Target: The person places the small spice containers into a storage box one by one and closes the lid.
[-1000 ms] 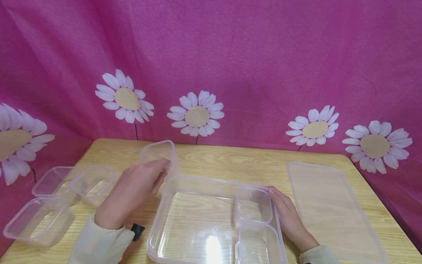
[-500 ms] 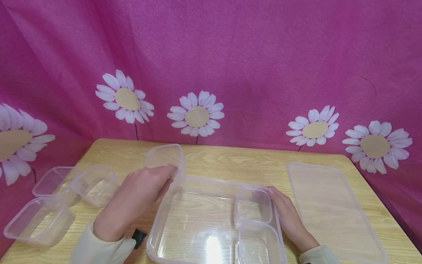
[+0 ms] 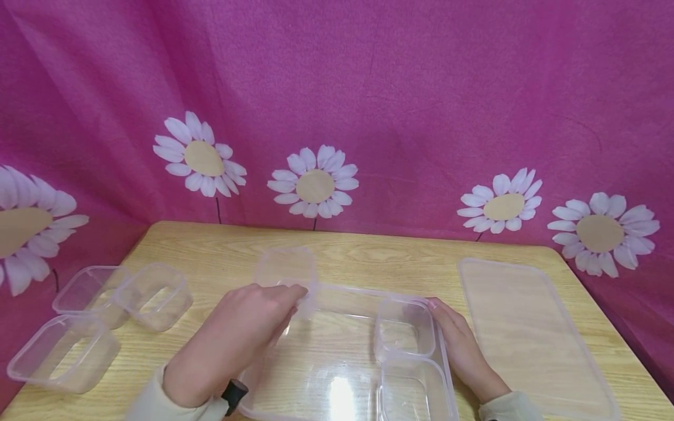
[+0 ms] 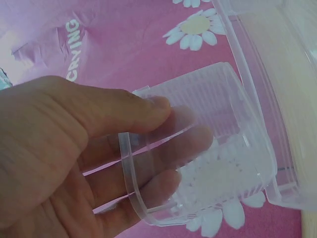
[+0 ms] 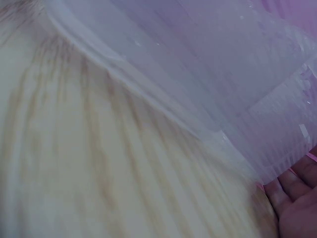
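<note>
Left hand is pinching a small clear tub by its rim, up at the big box's far-left corner. Right hand's against the box's right side, can't really tell if those fingers grip.

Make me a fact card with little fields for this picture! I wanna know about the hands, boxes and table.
Table: light-brown, wood-grain top
Middle: large clear rectangular plastic box; two small clear plastic containers inside, along its right side
Left hand: pinches another small clear plastic container by the box's far left corner
Right hand: touches the box's right side
Left on table: three more clear plastic containers
Right on table: flat clear rectangular plastic lid
Backdrop: pink cloth, white daisies
</note>
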A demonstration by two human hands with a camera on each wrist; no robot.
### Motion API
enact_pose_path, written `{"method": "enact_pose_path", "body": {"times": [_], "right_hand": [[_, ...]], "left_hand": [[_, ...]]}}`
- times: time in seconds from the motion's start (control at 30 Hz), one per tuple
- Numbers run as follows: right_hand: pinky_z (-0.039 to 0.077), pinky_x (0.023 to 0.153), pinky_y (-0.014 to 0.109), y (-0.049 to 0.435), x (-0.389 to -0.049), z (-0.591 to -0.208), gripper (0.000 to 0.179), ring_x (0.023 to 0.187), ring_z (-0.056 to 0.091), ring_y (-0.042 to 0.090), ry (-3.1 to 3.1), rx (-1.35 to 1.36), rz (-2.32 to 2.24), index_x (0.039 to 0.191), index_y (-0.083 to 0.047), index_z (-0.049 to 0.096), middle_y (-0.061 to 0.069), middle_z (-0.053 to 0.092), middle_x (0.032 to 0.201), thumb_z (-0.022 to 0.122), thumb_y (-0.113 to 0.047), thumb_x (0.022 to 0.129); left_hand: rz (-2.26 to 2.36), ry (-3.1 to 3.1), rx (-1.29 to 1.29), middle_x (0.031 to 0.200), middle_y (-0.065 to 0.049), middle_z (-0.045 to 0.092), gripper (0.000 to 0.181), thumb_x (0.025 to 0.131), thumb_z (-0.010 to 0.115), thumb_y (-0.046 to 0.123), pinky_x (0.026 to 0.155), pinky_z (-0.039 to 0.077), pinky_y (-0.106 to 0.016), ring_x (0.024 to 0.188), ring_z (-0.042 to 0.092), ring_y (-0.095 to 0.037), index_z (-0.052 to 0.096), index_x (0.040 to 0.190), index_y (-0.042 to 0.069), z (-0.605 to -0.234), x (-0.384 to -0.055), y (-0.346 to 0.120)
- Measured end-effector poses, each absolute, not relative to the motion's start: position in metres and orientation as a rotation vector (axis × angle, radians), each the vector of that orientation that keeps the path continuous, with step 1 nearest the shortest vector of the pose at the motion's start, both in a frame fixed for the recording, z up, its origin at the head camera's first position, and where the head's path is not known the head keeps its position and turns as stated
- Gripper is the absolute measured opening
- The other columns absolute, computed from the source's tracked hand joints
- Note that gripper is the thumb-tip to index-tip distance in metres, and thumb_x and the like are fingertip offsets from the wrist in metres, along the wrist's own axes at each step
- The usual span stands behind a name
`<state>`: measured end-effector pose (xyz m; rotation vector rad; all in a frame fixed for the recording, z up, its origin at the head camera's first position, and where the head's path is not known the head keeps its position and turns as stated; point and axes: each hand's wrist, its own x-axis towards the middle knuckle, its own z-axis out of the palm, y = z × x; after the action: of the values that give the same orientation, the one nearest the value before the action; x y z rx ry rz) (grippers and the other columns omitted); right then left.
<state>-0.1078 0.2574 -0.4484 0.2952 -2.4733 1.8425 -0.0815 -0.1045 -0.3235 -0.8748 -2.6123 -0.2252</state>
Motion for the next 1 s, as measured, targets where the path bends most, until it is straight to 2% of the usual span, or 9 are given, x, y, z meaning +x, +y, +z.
{"method": "enact_pose_path", "body": {"times": [0.13, 0.27, 0.47, 0.7, 0.87, 1.0], "right_hand": [[0.049, 0.099, 0.013, 0.259, -0.108, -0.449, 0.052, 0.112, 0.066, 0.001, -2.454, 0.361, 1.884, 0.131, 0.007, 0.058, -0.009, 0.07, 0.117, 0.026, -0.031, 0.115], [0.05, 0.1, 0.014, 0.259, -0.109, -0.45, 0.052, 0.114, 0.066, 0.003, -2.418, 0.423, 1.93, 0.132, 0.01, 0.056, -0.008, 0.07, 0.119, 0.025, -0.029, 0.115], [0.05, 0.099, 0.014, 0.259, -0.11, -0.45, 0.051, 0.112, 0.066, 0.003, -2.403, 0.424, 1.947, 0.131, 0.011, 0.056, -0.007, 0.07, 0.118, 0.027, -0.028, 0.115], [0.049, 0.1, 0.012, 0.259, -0.109, -0.45, 0.052, 0.114, 0.066, 0.001, -2.424, 0.387, 1.918, 0.133, 0.011, 0.055, -0.009, 0.07, 0.118, 0.027, -0.029, 0.115], [0.048, 0.101, 0.012, 0.26, -0.109, -0.451, 0.053, 0.115, 0.065, 0.001, -2.434, 0.387, 1.915, 0.133, 0.01, 0.055, -0.008, 0.069, 0.119, 0.026, -0.03, 0.115], [0.049, 0.1, 0.013, 0.26, -0.109, -0.451, 0.053, 0.114, 0.065, 0.002, -2.433, 0.382, 1.919, 0.132, 0.01, 0.056, -0.008, 0.07, 0.119, 0.026, -0.03, 0.115]], "left_hand": [[-0.176, -2.56, -0.914, 0.063, 0.011, 0.047, 0.019, 0.089, 0.075, 0.007, 0.05, 0.035, -0.024, 0.051, 0.039, -0.007, 0.061, 0.092, 0.02, -0.325, -0.078, -0.102], [-0.172, -2.556, -0.966, 0.063, 0.012, 0.043, 0.026, 0.086, 0.071, -0.002, 0.05, 0.031, -0.023, 0.054, 0.035, -0.006, 0.057, 0.089, 0.02, -0.324, -0.073, -0.099], [-0.177, -2.538, -1.049, 0.065, 0.013, 0.044, 0.032, 0.083, 0.067, -0.009, 0.053, 0.033, -0.023, 0.056, 0.036, -0.005, 0.055, 0.093, 0.019, -0.321, -0.064, -0.096], [-0.172, -2.53, -1.12, 0.074, 0.014, 0.06, 0.024, 0.088, 0.073, 0.004, 0.054, 0.041, -0.023, 0.06, 0.048, -0.004, 0.058, 0.101, 0.018, -0.321, -0.056, -0.092], [-0.202, -2.556, -1.185, 0.068, 0.014, 0.054, 0.029, 0.086, 0.068, -0.003, 0.054, 0.035, -0.02, 0.059, 0.041, -0.002, 0.056, 0.102, 0.019, -0.323, -0.053, -0.089], [-0.24, -2.583, -1.253, 0.072, 0.014, 0.058, 0.032, 0.084, 0.067, -0.005, 0.056, 0.037, -0.02, 0.062, 0.046, -0.001, 0.058, 0.104, 0.019, -0.327, -0.053, -0.084]]}}
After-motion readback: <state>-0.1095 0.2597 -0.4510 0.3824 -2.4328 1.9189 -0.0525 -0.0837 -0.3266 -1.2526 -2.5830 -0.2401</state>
